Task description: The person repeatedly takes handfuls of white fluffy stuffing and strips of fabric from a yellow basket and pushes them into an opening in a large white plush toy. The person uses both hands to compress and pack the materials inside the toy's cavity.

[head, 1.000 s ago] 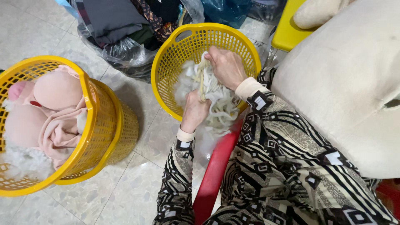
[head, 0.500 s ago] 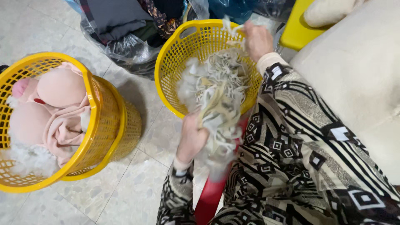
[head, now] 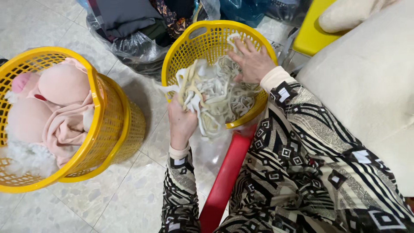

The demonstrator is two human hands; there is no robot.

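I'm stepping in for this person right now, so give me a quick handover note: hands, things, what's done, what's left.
Left hand: shut on a bunch of pale fabric strips, at the near rim of the yellow basket.
Right hand: open, pressing flat on the strips inside that basket.
Done: most strips lie in the basket.
Left: some strips hang over its front rim.
The second yellow basket holds pink padded pieces.

- The two baskets (head: 202, 47) (head: 108, 116) were bright yellow.
- The strips (head: 215, 92) were white and cream.
- The stuffed toy (head: 56, 103) was pale pink.
- The sleeves (head: 302, 129) bore a black, white and beige geometric pattern.
- The stool (head: 224, 177) was red.
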